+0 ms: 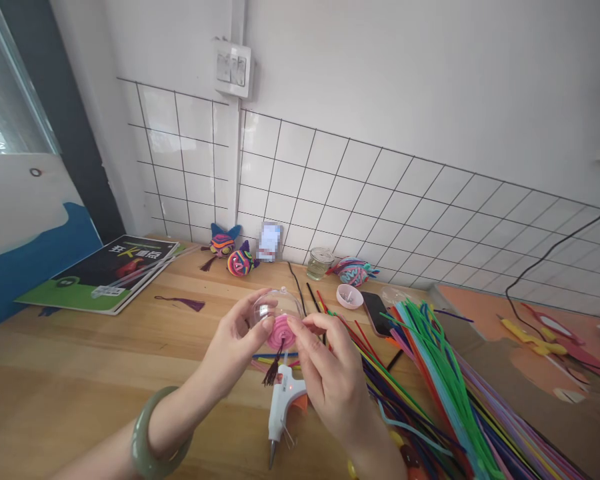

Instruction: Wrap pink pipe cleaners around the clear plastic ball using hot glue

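Head view: gripping the clear ball in the left hand above the surface, near the glue gun, apparently for steadiness; pinching the pink coil's edge with the right hand, seemingly to keep it flat.

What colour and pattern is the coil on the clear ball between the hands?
The coil is pink, wound in spiral rings; the head view shows it.

Soft daylight, stretched edges
Left of the switch box, a window glares; right, faint shadow; below, a pixelated screen.
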The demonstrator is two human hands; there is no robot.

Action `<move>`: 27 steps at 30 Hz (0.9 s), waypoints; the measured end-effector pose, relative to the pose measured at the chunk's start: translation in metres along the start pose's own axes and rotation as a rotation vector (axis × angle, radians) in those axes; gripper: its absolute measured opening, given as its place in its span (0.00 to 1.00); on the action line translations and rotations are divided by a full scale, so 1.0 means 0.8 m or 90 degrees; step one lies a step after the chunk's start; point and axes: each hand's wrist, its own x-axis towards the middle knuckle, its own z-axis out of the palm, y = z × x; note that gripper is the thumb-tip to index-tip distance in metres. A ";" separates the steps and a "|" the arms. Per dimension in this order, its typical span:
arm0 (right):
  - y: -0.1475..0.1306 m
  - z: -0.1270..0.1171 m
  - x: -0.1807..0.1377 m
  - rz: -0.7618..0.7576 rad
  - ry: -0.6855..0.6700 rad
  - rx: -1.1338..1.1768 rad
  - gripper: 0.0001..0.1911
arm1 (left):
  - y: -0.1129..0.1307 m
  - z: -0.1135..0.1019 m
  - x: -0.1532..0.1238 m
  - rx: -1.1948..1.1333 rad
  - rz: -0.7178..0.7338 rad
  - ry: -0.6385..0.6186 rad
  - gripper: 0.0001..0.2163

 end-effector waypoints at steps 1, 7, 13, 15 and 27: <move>0.000 0.001 -0.001 0.010 0.006 0.011 0.20 | 0.000 0.000 0.000 -0.004 0.001 0.003 0.25; -0.001 0.007 -0.003 0.041 0.064 0.026 0.16 | -0.005 -0.001 0.000 -0.042 0.007 0.013 0.25; -0.005 0.004 0.003 0.053 0.115 0.001 0.10 | -0.010 0.001 -0.004 -0.094 -0.024 0.005 0.28; -0.004 0.004 0.003 0.059 0.121 -0.003 0.09 | -0.012 0.001 -0.004 -0.107 -0.033 0.007 0.28; -0.006 0.008 -0.002 0.084 0.114 0.035 0.12 | -0.018 0.012 -0.007 -0.212 -0.079 0.000 0.21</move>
